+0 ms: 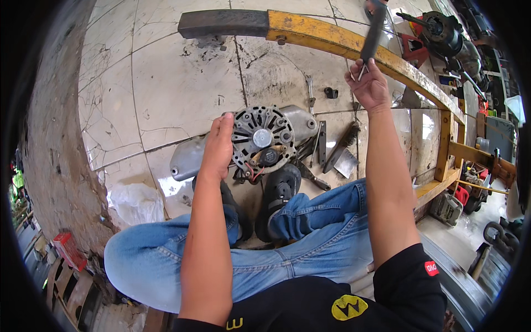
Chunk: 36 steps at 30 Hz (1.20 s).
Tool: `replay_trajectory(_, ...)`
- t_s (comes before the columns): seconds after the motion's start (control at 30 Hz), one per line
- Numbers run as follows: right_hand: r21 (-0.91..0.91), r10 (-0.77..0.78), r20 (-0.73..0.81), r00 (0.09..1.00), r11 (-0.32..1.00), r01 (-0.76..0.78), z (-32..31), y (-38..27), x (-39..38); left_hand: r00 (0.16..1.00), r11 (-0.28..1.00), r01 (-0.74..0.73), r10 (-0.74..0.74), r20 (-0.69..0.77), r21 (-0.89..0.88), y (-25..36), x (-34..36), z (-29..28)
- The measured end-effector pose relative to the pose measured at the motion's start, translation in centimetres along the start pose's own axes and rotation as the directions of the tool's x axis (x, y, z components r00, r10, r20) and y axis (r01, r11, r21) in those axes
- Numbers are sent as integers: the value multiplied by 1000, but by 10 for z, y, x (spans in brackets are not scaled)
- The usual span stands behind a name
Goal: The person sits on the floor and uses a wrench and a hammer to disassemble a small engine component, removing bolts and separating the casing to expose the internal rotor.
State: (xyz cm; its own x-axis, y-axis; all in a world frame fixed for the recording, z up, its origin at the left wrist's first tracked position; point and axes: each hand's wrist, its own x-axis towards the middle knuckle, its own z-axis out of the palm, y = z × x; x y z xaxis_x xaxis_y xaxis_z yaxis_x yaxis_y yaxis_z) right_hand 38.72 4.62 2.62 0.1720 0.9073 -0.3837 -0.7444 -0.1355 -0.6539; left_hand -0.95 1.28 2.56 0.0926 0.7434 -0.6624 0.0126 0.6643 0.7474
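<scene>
A round metal alternator [262, 138] with a slotted end face and short red wires stands by my shoes. My left hand [219, 146] presses along its left side, fingers nearly straight, gripping its edge. Behind and beneath it lies a long grey metal housing [191, 157]. Reaching forward at the upper right, my right hand [368, 86] pinches the thin bright end of a long dark tool [374, 34], whose exact kind I cannot tell. Another person's fingers [378, 3] show at its far end, at the picture's top edge.
A yellow steel frame [315, 34] arches across the far side and down the right. A wrench [310, 94], a small black part [331, 93], a wire brush [341, 146] and a metal plate [347, 163] lie on the tiles. A plastic bag [135, 203] lies left.
</scene>
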Motion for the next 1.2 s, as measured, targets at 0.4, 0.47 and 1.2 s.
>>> replay_trajectory(0.4,-887,-208,-11,978,453,86,171,37,-144,999,994,-17,22,41,-106,-1,4,-1)
replay_trajectory(0.47,-976,-166,73,983,190,105,175,56,-159,998,995,-58,60,16,-75,-9,12,-4)
replay_trajectory(1.2,-957,-368,136,920,192,219,164,94,-160,998,989,-59,63,23,-133,-15,18,1)
